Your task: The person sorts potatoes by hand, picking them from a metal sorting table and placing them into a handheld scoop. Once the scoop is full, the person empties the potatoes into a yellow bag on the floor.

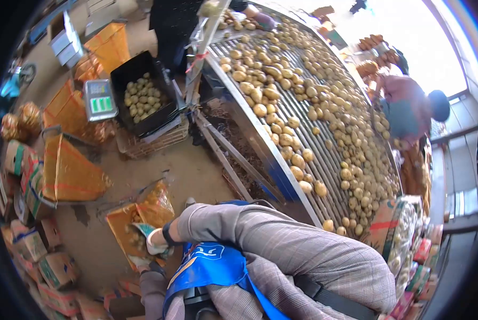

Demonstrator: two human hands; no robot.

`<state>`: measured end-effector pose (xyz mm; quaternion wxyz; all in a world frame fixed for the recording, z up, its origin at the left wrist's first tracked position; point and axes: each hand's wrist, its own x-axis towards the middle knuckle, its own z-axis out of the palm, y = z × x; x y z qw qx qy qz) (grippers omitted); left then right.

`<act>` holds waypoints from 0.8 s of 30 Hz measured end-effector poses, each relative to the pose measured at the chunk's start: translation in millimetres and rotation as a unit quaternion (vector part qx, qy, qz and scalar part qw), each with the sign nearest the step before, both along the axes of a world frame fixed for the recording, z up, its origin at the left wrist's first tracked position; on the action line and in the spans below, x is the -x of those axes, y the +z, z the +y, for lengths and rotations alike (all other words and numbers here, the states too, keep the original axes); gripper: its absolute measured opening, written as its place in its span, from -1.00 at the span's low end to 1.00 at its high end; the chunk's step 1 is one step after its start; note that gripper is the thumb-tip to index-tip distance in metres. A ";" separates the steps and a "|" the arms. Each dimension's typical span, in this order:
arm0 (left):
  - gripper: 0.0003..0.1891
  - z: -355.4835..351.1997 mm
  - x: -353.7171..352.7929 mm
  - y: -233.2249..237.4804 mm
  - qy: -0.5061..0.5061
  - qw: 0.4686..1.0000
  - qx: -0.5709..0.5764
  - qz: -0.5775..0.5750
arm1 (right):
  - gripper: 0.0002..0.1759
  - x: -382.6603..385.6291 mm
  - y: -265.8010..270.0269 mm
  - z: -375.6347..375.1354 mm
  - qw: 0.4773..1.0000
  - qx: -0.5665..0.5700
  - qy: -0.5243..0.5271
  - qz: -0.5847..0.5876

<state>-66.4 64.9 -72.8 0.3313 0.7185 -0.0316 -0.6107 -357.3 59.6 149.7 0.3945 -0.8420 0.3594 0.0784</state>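
Observation:
My right hand [156, 240], in a white and green glove with a dark band at the wrist, reaches over an orange mesh bag [119, 216] on the floor at lower left. Motion blurs its fingers, and whether it holds anything cannot be made out. Just below, my left hand [139, 262], also in a pale glove, grips the bag's lower edge. Blurred potatoes [136, 238] show inside the bag, next to the right hand.
Potatoes cover a slatted sorting table [303, 117]. A black crate [167, 101] of potatoes stands beside a scale [100, 100]. Orange bags [71, 168] and cartons [57, 269] line the left. A co-worker [407, 109] is beyond the table; another person's arm [260, 18] shows at the top.

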 end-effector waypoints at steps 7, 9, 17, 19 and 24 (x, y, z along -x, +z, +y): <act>-0.39 -12.7 2.7 7.0 -0.034 0.998 -0.033 -0.041 | -0.70 7.6 13.5 16.0 0.969 -0.209 -0.118 0.053; -0.40 -9.9 6.9 14.5 -0.032 0.998 -0.028 -0.049 | -0.71 18.8 25.6 23.3 0.961 -0.228 -0.146 0.049; -0.45 -28.0 86.4 58.3 -0.035 0.980 0.143 -0.130 | -0.71 120.4 83.2 94.1 0.889 -0.209 -0.394 -0.104; -0.46 -41.0 133.7 77.7 -0.051 0.955 0.255 -0.142 | -0.67 191.1 144.9 137.6 0.879 -0.156 -0.426 -0.148; -0.47 -38.7 327.7 174.8 -0.278 0.854 0.420 -0.131 | -0.54 309.6 202.0 256.1 0.763 -0.133 -0.597 -0.207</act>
